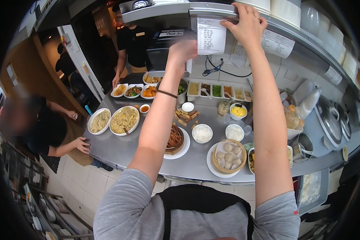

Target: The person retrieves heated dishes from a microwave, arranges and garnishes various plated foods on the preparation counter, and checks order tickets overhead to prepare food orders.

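Both my arms reach up to the metal shelf rail. A printed receipt hangs from it. My right hand is at the rail, fingers over its edge and thumb against the receipt's upper right corner. My left hand is blurred by motion beside the receipt's lower left edge; whether it holds anything is hidden. Below my arms, a bamboo steamer of dumplings sits on a white plate, near two bowls of rice. Brown food in a second steamer is partly behind my left forearm.
Fried rice dishes and small food dishes stand at the counter's left. Condiment trays line the back. Pot lids are at the right. One person stands at the left, another behind the counter.
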A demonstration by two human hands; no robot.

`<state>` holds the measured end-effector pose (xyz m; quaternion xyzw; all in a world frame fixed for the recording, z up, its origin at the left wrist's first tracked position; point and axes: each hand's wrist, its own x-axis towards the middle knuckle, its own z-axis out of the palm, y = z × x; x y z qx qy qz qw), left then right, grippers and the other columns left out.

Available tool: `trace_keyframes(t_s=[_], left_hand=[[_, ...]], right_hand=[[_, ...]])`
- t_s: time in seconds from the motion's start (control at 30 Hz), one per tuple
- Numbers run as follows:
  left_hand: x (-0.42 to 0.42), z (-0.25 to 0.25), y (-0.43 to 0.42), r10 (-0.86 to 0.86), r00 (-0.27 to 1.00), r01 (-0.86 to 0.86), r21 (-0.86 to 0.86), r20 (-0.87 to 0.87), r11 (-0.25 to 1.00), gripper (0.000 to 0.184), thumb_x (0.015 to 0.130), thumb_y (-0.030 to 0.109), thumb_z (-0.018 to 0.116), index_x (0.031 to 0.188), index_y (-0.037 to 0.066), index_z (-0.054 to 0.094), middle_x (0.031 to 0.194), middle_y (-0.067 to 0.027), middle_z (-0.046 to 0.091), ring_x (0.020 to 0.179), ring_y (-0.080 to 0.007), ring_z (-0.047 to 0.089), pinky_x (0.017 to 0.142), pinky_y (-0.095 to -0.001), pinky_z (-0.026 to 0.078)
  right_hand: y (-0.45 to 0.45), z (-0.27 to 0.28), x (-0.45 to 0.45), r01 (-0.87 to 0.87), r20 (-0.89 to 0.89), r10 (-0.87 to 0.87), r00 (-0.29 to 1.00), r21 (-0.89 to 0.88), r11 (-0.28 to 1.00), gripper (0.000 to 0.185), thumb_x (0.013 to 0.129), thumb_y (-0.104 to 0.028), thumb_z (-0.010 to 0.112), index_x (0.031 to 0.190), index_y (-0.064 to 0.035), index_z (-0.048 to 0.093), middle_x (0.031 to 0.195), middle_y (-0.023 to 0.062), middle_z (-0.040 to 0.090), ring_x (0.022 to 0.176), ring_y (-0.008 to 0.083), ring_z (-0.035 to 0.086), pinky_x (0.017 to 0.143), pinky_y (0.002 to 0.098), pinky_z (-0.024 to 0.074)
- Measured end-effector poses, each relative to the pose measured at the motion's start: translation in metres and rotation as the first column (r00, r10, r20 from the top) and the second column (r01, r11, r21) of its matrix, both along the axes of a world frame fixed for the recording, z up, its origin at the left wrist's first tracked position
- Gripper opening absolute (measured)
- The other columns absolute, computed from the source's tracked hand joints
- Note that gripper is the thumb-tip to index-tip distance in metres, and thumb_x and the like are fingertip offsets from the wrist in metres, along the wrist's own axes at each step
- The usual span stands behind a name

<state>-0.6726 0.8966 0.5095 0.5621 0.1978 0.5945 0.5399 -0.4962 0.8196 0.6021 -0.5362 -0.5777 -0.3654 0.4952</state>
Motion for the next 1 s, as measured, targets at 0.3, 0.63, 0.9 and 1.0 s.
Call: trace_keyframes(t_s=[0.3, 0.63, 0.9, 1.0], left_hand=[[0.016, 0.038, -0.003, -0.017, 0.997, 0.014, 0.048, 0.075, 0.999, 0.015, 0.079, 0.013, 0.058, 0.086, 0.0, 0.059, 0.077, -0.0067, 0.061, 0.066, -0.013, 0.058, 0.06, -0.024, 0.047], [0.022, 0.036, 0.009, -0.013, 0.998, 0.007, 0.091, 0.065, 0.996, 0.014, 0.078, 0.014, 0.06, 0.085, 0.002, 0.059, 0.077, -0.0063, 0.061, 0.066, -0.0129, 0.058, 0.058, -0.0236, 0.047], [0.017, 0.032, 0.009, 0.028, 0.999, -0.028, 0.02, 0.035, 0.999, 0.015, 0.079, 0.013, 0.058, 0.085, 0.0, 0.059, 0.078, -0.0078, 0.061, 0.067, -0.0144, 0.058, 0.06, -0.0249, 0.048], [0.018, 0.03, 0.009, 0.041, 0.999, -0.042, 0.034, 0.01, 0.999, 0.015, 0.079, 0.013, 0.058, 0.086, 0.0, 0.058, 0.079, -0.0087, 0.061, 0.067, -0.0146, 0.059, 0.06, -0.0253, 0.048]], right_hand=[[-0.001, 0.001, 0.0, 0.021, -0.008, -0.021, 1.0, -0.027, 0.999, 0.055, 0.057, -0.031, 0.072, 0.104, -0.0116, 0.05, 0.103, 0.0074, 0.051, 0.105, 0.0249, 0.043, 0.089, 0.0419, 0.0262], [0.002, 0.0, 0.003, 0.008, 0.005, -0.008, 1.0, -0.006, 1.0, 0.057, 0.058, -0.031, 0.072, 0.106, -0.0117, 0.05, 0.106, 0.0077, 0.051, 0.106, 0.025, 0.043, 0.09, 0.0419, 0.0263], [0.003, -0.001, 0.003, -0.007, -0.004, 0.007, 1.0, -0.011, 1.0, 0.057, 0.057, -0.029, 0.072, 0.106, -0.0116, 0.05, 0.106, 0.0075, 0.051, 0.107, 0.0249, 0.043, 0.09, 0.0416, 0.0263], [0.002, -0.002, 0.003, -0.012, -0.006, 0.012, 1.0, 0.012, 1.0, 0.056, 0.057, -0.029, 0.072, 0.106, -0.0115, 0.05, 0.106, 0.0072, 0.051, 0.107, 0.0246, 0.043, 0.089, 0.0416, 0.0265]])
